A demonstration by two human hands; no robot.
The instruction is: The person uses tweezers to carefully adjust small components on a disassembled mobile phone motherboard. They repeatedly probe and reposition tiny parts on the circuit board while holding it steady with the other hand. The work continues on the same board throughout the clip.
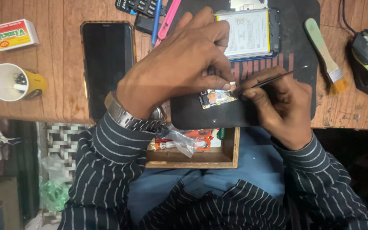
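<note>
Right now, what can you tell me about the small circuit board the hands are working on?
The circuit board is a small, narrow strip, dark with orange-gold and silvery parts on its face. It lies flat near the front edge of the black mat. The left hand pins it down with its fingertips from above, hiding its upper edge. The right hand holds thin dark tweezers whose tip meets the board's right end.

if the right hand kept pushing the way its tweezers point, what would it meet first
Probably the small circuit board on the black mat: the tweezers in the right hand point left at its edge, by the left hand fingertips.
</note>
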